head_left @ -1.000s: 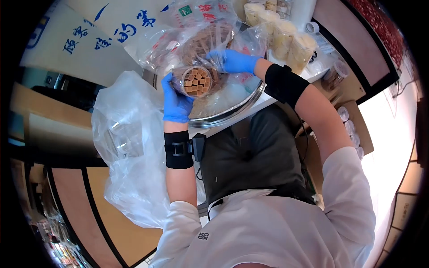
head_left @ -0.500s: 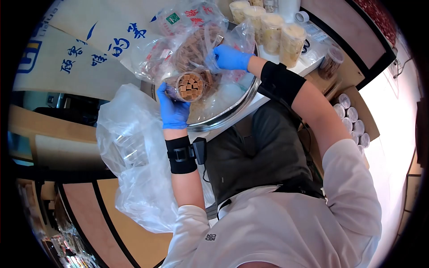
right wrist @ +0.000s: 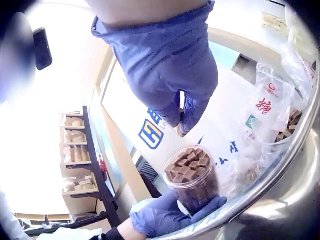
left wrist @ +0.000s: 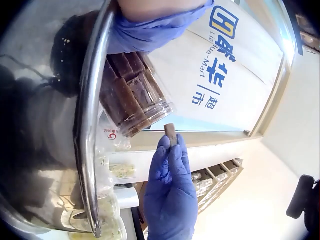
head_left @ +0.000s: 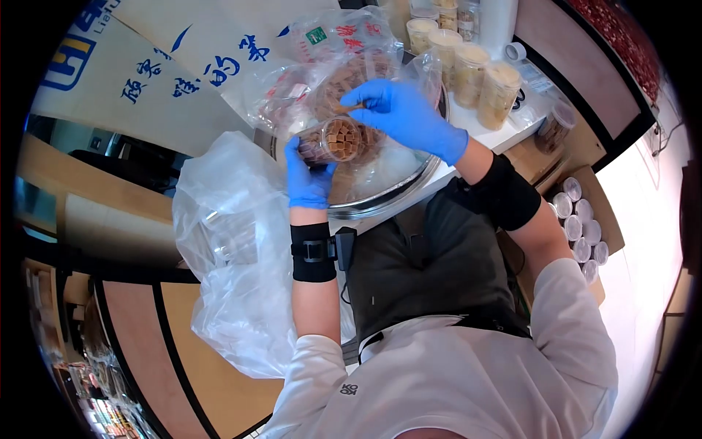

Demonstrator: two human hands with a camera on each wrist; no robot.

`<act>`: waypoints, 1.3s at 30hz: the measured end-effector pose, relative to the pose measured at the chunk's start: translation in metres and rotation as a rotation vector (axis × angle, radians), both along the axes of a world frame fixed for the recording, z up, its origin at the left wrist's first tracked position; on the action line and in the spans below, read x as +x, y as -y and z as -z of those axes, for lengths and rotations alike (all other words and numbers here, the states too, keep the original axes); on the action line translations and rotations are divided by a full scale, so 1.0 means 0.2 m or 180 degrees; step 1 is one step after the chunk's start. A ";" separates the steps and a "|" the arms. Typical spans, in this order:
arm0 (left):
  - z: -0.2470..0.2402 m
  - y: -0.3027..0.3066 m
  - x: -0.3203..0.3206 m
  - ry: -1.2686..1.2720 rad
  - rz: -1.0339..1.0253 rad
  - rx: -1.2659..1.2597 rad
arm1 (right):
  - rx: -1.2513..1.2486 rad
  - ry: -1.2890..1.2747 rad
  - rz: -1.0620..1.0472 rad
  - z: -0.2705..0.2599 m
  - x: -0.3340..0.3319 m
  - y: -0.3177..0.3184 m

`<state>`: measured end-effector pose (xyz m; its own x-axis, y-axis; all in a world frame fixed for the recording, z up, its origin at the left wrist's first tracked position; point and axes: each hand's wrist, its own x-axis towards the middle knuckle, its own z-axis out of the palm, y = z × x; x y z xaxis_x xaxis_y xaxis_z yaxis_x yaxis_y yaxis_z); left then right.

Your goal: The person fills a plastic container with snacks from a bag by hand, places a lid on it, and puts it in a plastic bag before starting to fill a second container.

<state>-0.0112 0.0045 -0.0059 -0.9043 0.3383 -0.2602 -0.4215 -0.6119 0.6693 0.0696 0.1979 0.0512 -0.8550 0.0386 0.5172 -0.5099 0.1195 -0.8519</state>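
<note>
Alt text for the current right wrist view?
A blue-gloved left hand holds a clear round plastic jar packed with brown cubes; a blue-gloved right hand pinches a small brown piece near its open mouth. A curved shiny metal rim runs along the right; behind is a white sheet with blue lettering.

Clear jar [right wrist: 199,195] of brown sticks [right wrist: 187,166], tilted; loose stick [left wrist: 171,134] nearby.

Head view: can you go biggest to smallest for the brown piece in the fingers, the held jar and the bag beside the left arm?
1. Bag, by far
2. Jar
3. Brown piece
</note>
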 end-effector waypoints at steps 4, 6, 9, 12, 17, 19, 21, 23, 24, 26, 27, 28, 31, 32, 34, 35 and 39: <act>0.02 0.00 -0.02 -0.0015 -0.0015 0.0038 | 0.0233 -0.0007 0.0218 -0.04 0.05 0.07; 0.03 0.00 -0.04 0.0006 -0.0032 0.0099 | 0.0084 0.0044 0.0097 -0.02 0.04 0.09; 0.03 0.00 -0.04 0.0042 -0.0017 0.0188 | 0.0102 0.0030 0.0125 0.03 0.04 0.11; 0.00 -0.01 -0.01 0.0025 0.0034 0.0217 | 0.0762 -0.0256 0.0499 0.03 0.06 0.11; 0.00 -0.01 0.00 -0.0102 -0.0040 0.0023 | 0.1695 -0.0805 0.0935 0.05 0.06 0.06; 0.00 -0.01 0.00 -0.0105 -0.0104 -0.0105 | 0.2246 -0.0628 0.0888 0.01 0.08 0.04; 0.00 0.00 0.00 -0.0135 -0.0049 0.0000 | 0.1832 -0.0549 0.0903 0.01 0.09 0.04; 0.00 0.00 0.01 -0.0172 0.0003 0.0111 | 0.1422 -0.0478 0.0914 0.01 0.10 0.04; 0.00 -0.01 0.00 -0.0165 -0.0001 0.0108 | 0.1118 -0.0197 0.0975 0.01 0.11 0.04; 0.00 0.00 0.00 -0.0171 -0.0036 0.0112 | 0.0819 0.0067 0.1003 0.02 0.10 0.04; 0.01 0.00 0.00 -0.0195 -0.0037 0.0049 | 0.0555 0.0476 0.0713 0.06 0.08 0.03; 0.01 0.00 -0.01 -0.0223 -0.0033 -0.0012 | 0.0289 0.0878 0.0424 0.09 0.07 0.03; 0.01 0.00 -0.01 -0.0186 0.0005 -0.0041 | 0.0370 0.0843 0.0580 0.15 0.02 0.10; 0.01 0.00 -0.01 -0.0183 0.0015 -0.0050 | 0.0359 0.0847 0.0588 0.15 0.01 0.10; 0.01 0.00 -0.01 -0.0207 0.0047 -0.0035 | 0.0753 0.1275 0.0365 0.12 -0.01 0.10; 0.01 0.00 -0.01 -0.0208 0.0049 -0.0043 | 0.0744 0.1275 0.0365 0.11 -0.01 0.11; 0.00 -0.01 0.01 -0.0263 0.0030 -0.0106 | 0.0238 0.1654 0.0317 0.06 0.00 0.13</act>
